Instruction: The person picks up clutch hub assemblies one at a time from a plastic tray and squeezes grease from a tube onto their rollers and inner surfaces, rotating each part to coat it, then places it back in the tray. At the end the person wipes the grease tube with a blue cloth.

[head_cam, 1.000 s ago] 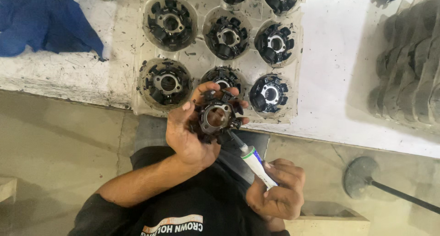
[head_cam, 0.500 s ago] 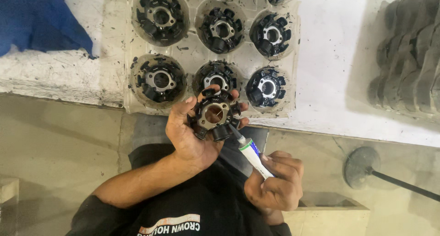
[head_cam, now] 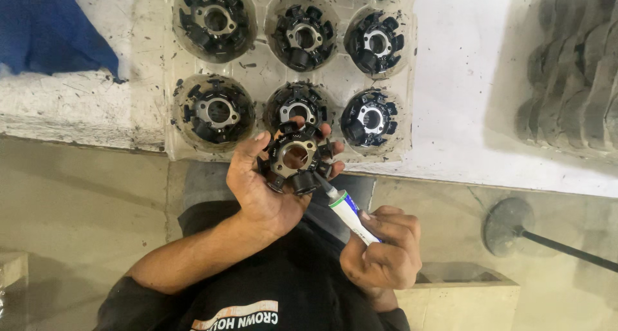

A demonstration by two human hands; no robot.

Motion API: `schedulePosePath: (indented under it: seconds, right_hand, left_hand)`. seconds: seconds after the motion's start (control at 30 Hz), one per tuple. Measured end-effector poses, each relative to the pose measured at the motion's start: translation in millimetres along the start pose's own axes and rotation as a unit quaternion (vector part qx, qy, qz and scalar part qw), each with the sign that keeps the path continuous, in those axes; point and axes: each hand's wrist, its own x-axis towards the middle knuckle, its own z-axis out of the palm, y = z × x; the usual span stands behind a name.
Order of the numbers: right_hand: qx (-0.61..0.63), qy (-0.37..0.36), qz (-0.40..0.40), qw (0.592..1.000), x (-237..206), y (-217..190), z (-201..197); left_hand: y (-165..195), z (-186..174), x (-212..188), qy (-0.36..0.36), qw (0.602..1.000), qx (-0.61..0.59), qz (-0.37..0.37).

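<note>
While the left hand (head_cam: 261, 189) clamps a black coil ring (head_cam: 295, 158), the right hand (head_cam: 383, 254) grips a glue tube (head_cam: 347, 210), nozzle touching; steady squeezing seems needed next.

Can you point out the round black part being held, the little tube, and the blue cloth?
round black part (head_cam: 295, 156), head view, its metal centre ring.
tube (head_cam: 348, 212), head view, its white body.
blue cloth (head_cam: 48, 32), head view, its middle.
</note>
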Motion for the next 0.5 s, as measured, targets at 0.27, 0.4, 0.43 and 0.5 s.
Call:
schedulePosePath:
  seconds: [0.27, 0.4, 0.43, 0.5]
  right_hand:
    - [0.005, -0.010, 0.013, 1.000, 2.5, -4.1, -2.0]
    - [0.136, 0.137, 0.024, 0.981, -9.6, 18.9, 8.3]
    - [0.119, 0.157, 0.012, 0.980, -12.6, 31.4, 11.9]
    - [0.083, 0.199, -0.008, 0.976, -17.3, 61.5, 16.6]
  left_hand:
    - [7.0, 6.5, 2.0, 0.000, 1.000, 0.002, -0.012]
    - [33.1, 7.5, 16.1, -0.060, 0.995, 0.083, 0.019]
    - [44.2, 7.9, 24.2, -0.080, 0.989, 0.119, 0.038]
    - [72.1, 11.7, 56.8, -0.146, 0.962, 0.207, 0.099]
